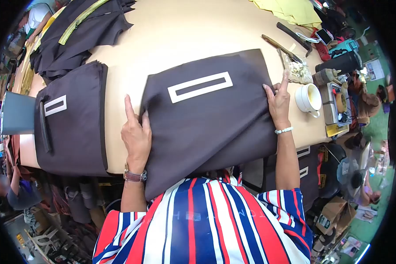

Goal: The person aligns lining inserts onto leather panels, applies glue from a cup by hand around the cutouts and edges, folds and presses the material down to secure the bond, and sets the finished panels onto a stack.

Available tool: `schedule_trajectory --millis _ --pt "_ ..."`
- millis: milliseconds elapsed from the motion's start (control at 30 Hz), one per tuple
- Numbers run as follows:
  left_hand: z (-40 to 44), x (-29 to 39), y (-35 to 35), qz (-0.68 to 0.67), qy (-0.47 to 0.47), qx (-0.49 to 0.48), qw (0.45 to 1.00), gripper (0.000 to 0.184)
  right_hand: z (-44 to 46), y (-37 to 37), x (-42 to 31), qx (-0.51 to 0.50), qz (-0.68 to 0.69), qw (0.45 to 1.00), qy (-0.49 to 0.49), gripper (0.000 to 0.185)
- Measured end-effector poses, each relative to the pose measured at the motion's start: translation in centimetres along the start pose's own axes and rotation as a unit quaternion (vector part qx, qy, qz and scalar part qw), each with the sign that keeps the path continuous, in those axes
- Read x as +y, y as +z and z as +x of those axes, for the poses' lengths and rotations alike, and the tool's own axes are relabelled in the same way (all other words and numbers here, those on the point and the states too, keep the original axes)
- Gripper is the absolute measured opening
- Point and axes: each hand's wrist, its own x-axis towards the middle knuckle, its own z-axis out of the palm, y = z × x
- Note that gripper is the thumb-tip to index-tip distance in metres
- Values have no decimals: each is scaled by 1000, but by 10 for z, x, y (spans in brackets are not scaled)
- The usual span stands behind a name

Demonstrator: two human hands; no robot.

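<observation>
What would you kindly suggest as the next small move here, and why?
Perhaps smooth the dark fabric panel flat on the table: the left hand and right hand are at its sides, and a diagonal crease crosses its near part.

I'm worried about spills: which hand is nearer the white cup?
Right. The right hand is beside the white cup, not touching, at the right edge of the dark fabric; the left hand is farther away, at its left edge.
</observation>
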Motion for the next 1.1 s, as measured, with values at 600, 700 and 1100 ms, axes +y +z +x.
schedule_trajectory --millis 600,700,1100 --pt "22 17 28 84 285 -118 947 44 2 -39 7 118 -226 961 -109 71" --pt "24 19 28 93 284 -121 947 45 10 -88 29 125 -262 954 -68 61" --pt "23 21 26 117 272 -140 945 45 33 -141 68 -216 -328 915 92 77"
